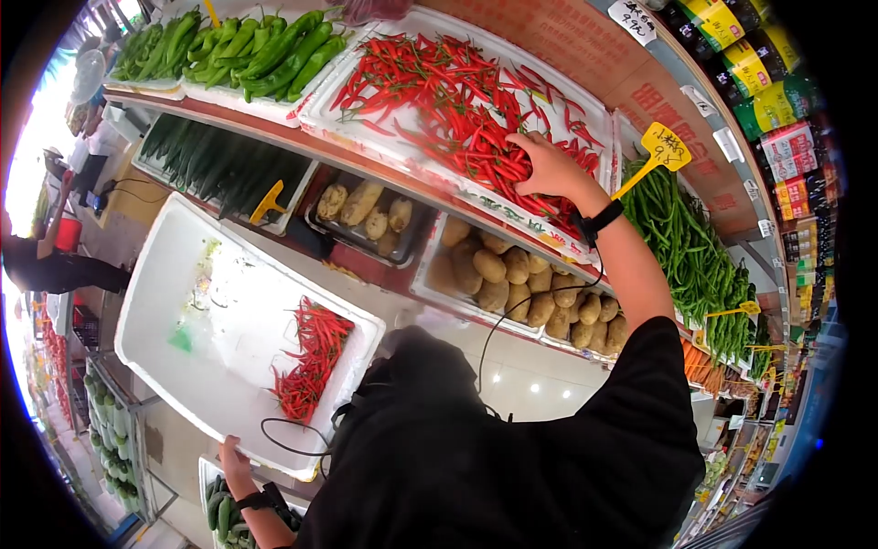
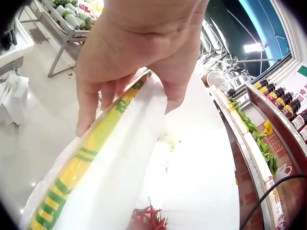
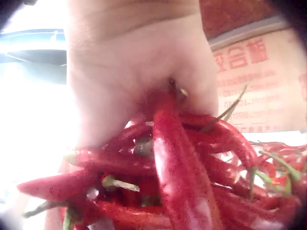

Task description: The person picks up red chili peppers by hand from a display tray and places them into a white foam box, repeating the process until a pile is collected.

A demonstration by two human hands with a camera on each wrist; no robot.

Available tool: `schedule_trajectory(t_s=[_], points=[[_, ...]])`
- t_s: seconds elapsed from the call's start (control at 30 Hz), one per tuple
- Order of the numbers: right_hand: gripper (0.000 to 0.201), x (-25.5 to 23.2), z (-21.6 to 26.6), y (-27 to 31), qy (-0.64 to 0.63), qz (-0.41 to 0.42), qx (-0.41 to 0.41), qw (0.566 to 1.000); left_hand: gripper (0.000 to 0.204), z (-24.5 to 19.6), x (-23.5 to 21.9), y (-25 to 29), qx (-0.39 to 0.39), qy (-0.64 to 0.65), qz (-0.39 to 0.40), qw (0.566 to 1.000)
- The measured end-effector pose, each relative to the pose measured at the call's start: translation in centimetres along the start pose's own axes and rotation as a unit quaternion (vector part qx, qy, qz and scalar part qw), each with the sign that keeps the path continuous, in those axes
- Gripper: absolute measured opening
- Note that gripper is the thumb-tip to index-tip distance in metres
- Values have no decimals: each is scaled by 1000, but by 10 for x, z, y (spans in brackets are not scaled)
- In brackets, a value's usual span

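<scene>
Right hand (image 1: 547, 165) is up on the top shelf, buried in the pile of red chillies (image 1: 457, 110) in the white shelf tray (image 1: 402, 151). Fingers curled round a bunch of them; the right wrist view shows the chillies (image 3: 172, 167) clamped under the palm, stems sticking out.

Left hand (image 1: 233, 457) is down low, gripping the near rim of the white foam box (image 1: 183, 274), thumb inside and fingers over the yellow-green taped edge (image 2: 96, 148). A small heap of red chillies (image 1: 311, 357) lies in that box toward its near-right corner, just beyond the left hand, not touching it.

The two hands are well apart: shelf tray above, box below. Potatoes (image 1: 521, 274) sit on the lower shelf between them.
</scene>
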State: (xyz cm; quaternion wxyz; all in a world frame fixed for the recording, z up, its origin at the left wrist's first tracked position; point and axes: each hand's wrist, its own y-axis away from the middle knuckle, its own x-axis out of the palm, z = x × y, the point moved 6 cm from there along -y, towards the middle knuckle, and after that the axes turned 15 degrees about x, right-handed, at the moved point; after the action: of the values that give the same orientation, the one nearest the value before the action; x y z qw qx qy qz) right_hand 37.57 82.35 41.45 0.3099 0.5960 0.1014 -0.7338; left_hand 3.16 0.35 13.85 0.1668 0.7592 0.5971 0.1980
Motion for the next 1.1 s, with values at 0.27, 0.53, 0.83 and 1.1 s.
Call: schedule_trajectory(t_s=[0.27,0.53,0.83,1.1], points=[[90,5,-3,-16,40,23,20,999,45,-19,-11,-6,36,-41,8,998],[59,-11,-53,-34,-154,-55,99,982,47,-52,-16,14,83,-83,8,993],[28,-52,-122,-33,-541,-172,189,801,53,-44,-14,24,109,-87,17,990],[22,-38,-111,-33,-660,-84,207,717,48,-41,-9,25,110,-85,8,990]])
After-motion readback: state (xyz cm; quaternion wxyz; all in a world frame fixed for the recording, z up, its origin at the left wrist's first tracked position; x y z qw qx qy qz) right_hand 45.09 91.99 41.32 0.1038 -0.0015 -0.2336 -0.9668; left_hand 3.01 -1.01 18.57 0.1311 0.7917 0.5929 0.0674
